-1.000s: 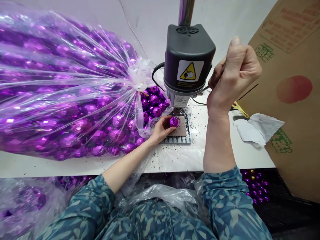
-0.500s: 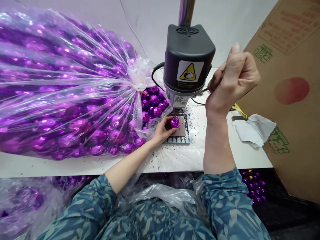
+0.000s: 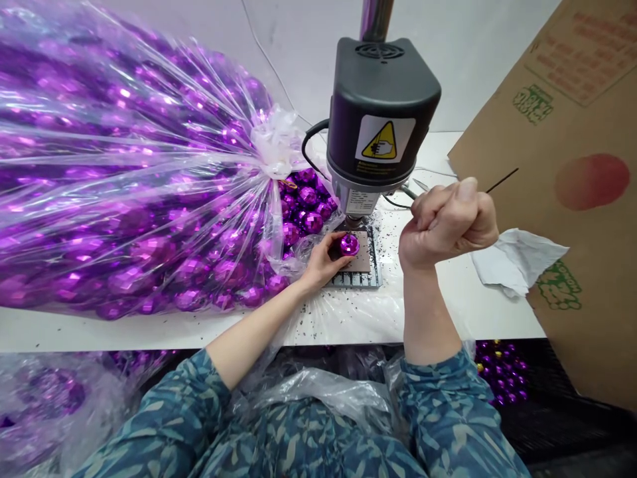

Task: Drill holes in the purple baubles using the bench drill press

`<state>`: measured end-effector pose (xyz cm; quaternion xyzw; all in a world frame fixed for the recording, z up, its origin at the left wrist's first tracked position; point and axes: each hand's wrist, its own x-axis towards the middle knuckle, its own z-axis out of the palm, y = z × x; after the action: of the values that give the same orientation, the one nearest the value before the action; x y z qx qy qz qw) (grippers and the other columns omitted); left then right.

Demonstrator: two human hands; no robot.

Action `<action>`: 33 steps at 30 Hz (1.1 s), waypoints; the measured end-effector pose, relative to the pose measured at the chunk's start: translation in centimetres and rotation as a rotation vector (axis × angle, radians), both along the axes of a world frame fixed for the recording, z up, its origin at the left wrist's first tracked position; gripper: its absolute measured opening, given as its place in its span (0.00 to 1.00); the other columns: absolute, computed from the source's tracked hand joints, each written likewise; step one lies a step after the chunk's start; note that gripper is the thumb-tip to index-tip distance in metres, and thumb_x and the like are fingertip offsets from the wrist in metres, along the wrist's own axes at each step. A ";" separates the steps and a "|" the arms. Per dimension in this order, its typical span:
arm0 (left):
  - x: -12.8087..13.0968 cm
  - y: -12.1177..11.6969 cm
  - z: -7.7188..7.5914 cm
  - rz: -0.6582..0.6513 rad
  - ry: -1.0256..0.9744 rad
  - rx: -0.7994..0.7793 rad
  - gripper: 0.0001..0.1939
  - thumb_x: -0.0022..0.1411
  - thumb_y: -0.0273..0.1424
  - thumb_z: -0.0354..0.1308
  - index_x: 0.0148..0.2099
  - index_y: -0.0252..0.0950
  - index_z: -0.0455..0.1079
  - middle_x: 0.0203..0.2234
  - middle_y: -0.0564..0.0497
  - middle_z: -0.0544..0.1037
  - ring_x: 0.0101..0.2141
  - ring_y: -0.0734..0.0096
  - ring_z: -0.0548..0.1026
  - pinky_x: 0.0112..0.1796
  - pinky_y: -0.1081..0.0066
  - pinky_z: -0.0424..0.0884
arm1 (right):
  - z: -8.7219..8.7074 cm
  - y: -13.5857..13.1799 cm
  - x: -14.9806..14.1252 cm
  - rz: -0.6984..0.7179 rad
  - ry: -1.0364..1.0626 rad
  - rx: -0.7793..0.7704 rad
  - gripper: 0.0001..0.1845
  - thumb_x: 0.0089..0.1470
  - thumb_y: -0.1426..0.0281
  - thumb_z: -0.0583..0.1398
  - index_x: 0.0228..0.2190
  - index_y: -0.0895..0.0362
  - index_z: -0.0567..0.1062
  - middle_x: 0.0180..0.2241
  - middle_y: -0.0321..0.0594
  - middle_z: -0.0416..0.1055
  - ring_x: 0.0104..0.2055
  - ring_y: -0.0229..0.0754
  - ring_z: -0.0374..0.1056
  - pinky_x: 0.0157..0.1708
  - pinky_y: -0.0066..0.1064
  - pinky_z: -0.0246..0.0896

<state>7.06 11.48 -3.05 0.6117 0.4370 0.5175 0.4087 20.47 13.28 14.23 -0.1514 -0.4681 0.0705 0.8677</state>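
Note:
A shiny purple faceted ball [image 3: 349, 244] rests on the flat board of the drill press base [image 3: 355, 279], with its small neck upward. The fingers and thumb of my left hand [image 3: 323, 260] close round it from the left. Above the ball stands the dark drill press [image 3: 381, 126]; its chuck [image 3: 354, 220] is just over the ball, and I cannot tell whether the bit touches it. To the right of the motor housing, my right hand [image 3: 448, 222] is in a fist around the feed lever, most of which the fingers hide.
A big clear bag [image 3: 149, 199] of purple balls fills the left of the white table [image 3: 149, 330]. A cardboard box [image 3: 577, 219] stands at the right, crumpled white paper [image 3: 517, 262] beside it. Dark shavings surround the base. More purple balls [image 3: 502, 372] lie below the table.
My right hand has come down and slightly left with the lever; a thin dark rod now shows beyond the fist. My left hand and the ball stay in place.

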 end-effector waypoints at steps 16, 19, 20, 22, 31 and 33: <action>0.0 0.0 -0.6 0.009 -0.067 -0.028 0.30 0.55 0.37 0.75 0.56 0.36 0.68 0.52 0.41 0.79 0.53 0.56 0.79 0.57 0.54 0.74 | -2.6 1.3 1.0 -0.082 0.011 0.106 0.34 0.53 0.61 0.62 0.18 0.57 0.41 0.09 0.26 0.39 0.12 0.25 0.36 0.12 0.24 0.32; 0.1 -0.2 -0.1 0.018 -0.058 -0.038 0.29 0.55 0.36 0.75 0.55 0.36 0.69 0.52 0.41 0.80 0.53 0.55 0.79 0.57 0.53 0.74 | -3.5 1.4 1.1 -0.101 0.006 0.072 0.37 0.52 0.58 0.62 0.18 0.57 0.39 0.08 0.26 0.39 0.11 0.26 0.36 0.12 0.25 0.34; 0.1 -0.3 0.0 0.021 -0.055 -0.040 0.29 0.55 0.36 0.75 0.55 0.37 0.69 0.52 0.41 0.80 0.53 0.55 0.79 0.57 0.53 0.74 | -3.8 1.3 1.2 -0.108 0.001 0.058 0.37 0.52 0.56 0.63 0.17 0.57 0.39 0.08 0.26 0.38 0.11 0.27 0.35 0.12 0.26 0.34; 0.2 -0.3 0.0 0.024 -0.053 -0.040 0.29 0.55 0.36 0.75 0.55 0.37 0.69 0.51 0.42 0.80 0.53 0.55 0.79 0.57 0.52 0.74 | -3.9 1.1 1.1 -0.114 -0.006 0.041 0.38 0.51 0.55 0.63 0.16 0.56 0.39 0.07 0.26 0.37 0.10 0.27 0.34 0.11 0.28 0.32; 0.1 -1.9 2.0 0.127 0.114 0.022 0.25 0.56 0.33 0.72 0.53 0.37 0.67 0.48 0.43 0.79 0.47 0.57 0.80 0.49 0.56 0.77 | 3.2 0.2 0.3 -0.002 -0.068 -0.237 0.28 0.60 0.63 0.60 0.17 0.54 0.52 0.12 0.26 0.47 0.13 0.26 0.44 0.16 0.27 0.38; -0.3 -4.4 3.3 0.107 0.229 0.088 0.23 0.57 0.35 0.71 0.51 0.37 0.67 0.44 0.44 0.78 0.44 0.58 0.79 0.45 0.60 0.77 | 4.1 0.4 0.2 0.017 -0.077 -0.261 0.28 0.61 0.61 0.61 0.17 0.53 0.52 0.12 0.25 0.48 0.13 0.26 0.43 0.16 0.28 0.37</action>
<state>6.73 7.12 0.23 0.6598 0.4899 0.4839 0.3007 20.66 13.73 18.32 -0.2616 -0.4894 0.1321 0.8213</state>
